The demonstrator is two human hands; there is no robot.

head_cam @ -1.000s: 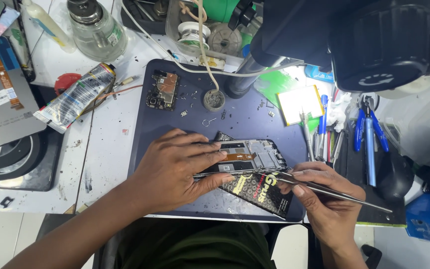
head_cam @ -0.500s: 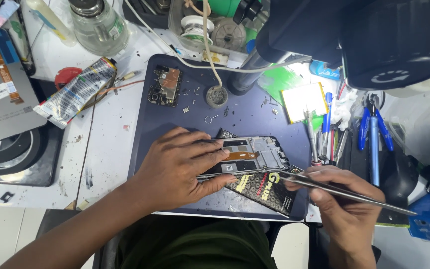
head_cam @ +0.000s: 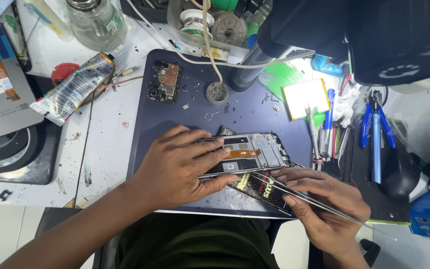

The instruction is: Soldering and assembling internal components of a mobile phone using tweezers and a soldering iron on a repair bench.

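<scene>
Change: since the earlier frames the right hand (head_cam: pixel 324 209) has drawn back a little along the lower edge; the tweezers' tip now sits at the frame's bottom rim.
Phone frame: opened phone frame (head_cam: pixel 247 154), screen down, lies on the dark blue work mat (head_cam: pixel 175 124) near its front edge. Metal shields, an orange flex strip, black rim.
Left hand: left hand (head_cam: pixel 180 167) flat and spread, fingers part curled over the frame's left end, pinning it down; grips nothing.
Right hand: pinched shut on thin steel tweezers (head_cam: pixel 294 192), held low and nearly level.
Step, as I judge it: fine picking or prying at the lower edge of the frame. Next move calls for a steady tip and firm hold-down, small force only.
Under the frame: black glossy printed packet (head_cam: pixel 260 187), partly covered.
Further out: bare circuit board (head_cam: pixel 164 82), green-brown, studded; small round tin (head_cam: pixel 217 93); loose screws scattered on the mat.
Left of mat: crumpled glue tube (head_cam: pixel 70 89); glass jar (head_cam: pixel 95 22).
Right: blue-handled pliers (head_cam: pixel 374 129); microscope head (head_cam: pixel 374 35) looming black overhead.
</scene>
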